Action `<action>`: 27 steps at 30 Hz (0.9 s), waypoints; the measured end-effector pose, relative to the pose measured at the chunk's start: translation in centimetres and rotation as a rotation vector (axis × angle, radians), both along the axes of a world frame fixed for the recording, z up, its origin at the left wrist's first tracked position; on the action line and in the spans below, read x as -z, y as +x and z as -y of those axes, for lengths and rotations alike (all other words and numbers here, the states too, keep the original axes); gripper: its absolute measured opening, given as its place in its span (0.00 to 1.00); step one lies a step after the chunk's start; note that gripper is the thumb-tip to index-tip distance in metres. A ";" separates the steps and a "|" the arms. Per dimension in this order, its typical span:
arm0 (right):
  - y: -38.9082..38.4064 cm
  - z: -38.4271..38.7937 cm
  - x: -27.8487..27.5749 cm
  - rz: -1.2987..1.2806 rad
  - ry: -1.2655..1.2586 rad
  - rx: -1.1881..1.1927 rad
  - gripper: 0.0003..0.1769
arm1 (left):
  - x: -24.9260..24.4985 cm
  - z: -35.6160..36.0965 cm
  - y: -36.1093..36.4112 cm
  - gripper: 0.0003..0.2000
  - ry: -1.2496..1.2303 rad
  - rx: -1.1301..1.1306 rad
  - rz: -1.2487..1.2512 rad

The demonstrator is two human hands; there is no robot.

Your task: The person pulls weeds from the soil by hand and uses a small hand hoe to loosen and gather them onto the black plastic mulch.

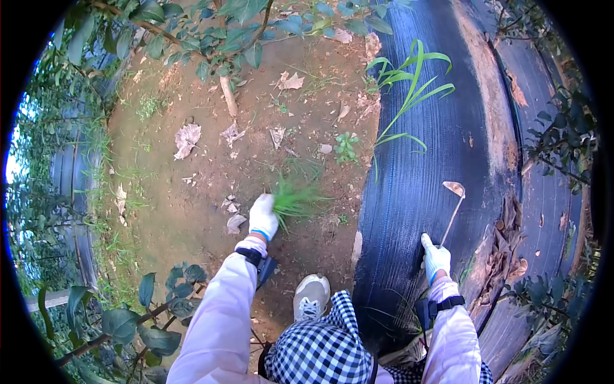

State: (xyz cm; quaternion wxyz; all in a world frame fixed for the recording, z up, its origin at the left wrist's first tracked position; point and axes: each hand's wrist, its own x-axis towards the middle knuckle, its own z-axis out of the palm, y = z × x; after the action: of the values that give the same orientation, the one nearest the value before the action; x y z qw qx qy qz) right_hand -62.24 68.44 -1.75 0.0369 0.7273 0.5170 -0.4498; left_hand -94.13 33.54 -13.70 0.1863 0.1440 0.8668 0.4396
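Observation:
My left hand [263, 216], in a white glove, is closed on a tuft of fine green grass [295, 201] over the bare soil [307, 249]. The blades fan out to the right of my fingers, slightly blurred. Over the black ground sheet [409, 198], my gloved right hand [436, 258] grips a small hand hoe [453, 216]. Its thin shaft points forward and ends in a flat, soil-coloured blade; the handle is mostly hidden by the hand.
A slim tree trunk [228, 96] rises ahead under leafy branches. A tall grass weed [409, 96] leans over the sheet's edge, near a small broad-leaved weed [346, 147]. Dry leaves [187, 141] dot the soil. My shoe [311, 297] stands below; a leafy branch [121, 325] reaches in at lower left.

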 end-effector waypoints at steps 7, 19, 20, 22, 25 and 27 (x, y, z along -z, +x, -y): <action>-0.1 0.0 0.0 0.003 0.010 0.011 0.24 | -6.9 -6.8 0.2 0.18 -0.348 0.551 -0.350; -2.3 -2.5 -7.2 -0.409 0.386 0.378 0.28 | -14.3 -17.2 9.4 0.18 0.115 0.290 0.181; -3.3 -3.1 -9.2 -0.445 0.429 0.332 0.27 | -12.2 -19.4 11.5 0.28 0.182 0.688 0.154; -4.8 -3.5 -12.4 -0.458 0.514 0.249 0.25 | -15.2 -19.2 12.5 0.35 0.327 0.845 0.123; -3.8 -4.0 -11.9 -0.393 0.497 0.110 0.24 | -15.3 -17.6 9.3 0.33 0.155 0.762 0.447; -3.6 -2.4 -11.0 -0.450 0.311 0.140 0.23 | -12.5 -13.6 7.1 0.21 0.046 0.568 0.063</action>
State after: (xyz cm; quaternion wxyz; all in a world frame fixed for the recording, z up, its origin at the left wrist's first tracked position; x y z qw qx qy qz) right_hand -65.79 70.84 9.23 -0.2220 0.6400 0.5235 -0.5167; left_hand -87.04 47.19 -1.16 0.3258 0.3715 0.7752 0.3936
